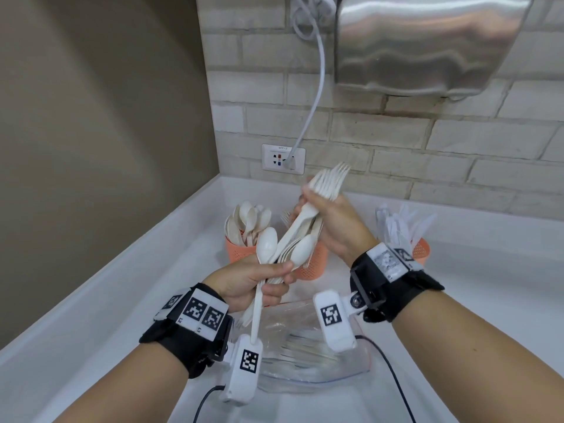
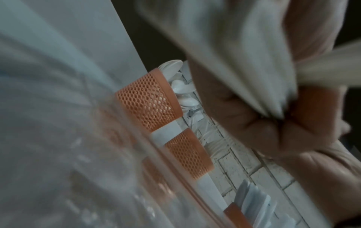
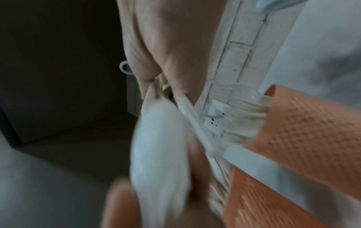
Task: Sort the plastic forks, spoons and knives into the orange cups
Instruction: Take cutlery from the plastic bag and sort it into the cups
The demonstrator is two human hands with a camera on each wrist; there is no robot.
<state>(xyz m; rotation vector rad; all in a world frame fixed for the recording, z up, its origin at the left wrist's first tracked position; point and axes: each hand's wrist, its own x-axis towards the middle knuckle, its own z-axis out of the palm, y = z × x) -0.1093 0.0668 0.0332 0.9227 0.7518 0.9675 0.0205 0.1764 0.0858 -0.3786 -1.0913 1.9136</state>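
Note:
My left hand (image 1: 259,279) grips a mixed bundle of white plastic spoons (image 1: 268,244) and other cutlery above the counter. My right hand (image 1: 331,221) grips a bunch of white forks (image 1: 328,181), tines pointing up and away, over the middle cup. Three orange mesh cups stand along the back: the left cup (image 1: 239,251) holds spoons, the middle cup (image 1: 314,264) holds forks and is partly hidden by the bundle, the right cup (image 1: 421,250) holds knives. In the left wrist view the left cup (image 2: 148,101) and the middle cup (image 2: 187,152) show clearly.
A clear plastic bag (image 1: 305,355) with several more utensils lies on the white counter (image 1: 488,300) below my hands. A wall socket (image 1: 283,158) with a white cable sits behind the cups. A steel hand dryer (image 1: 427,41) hangs above right. Black cables trail off my wrists.

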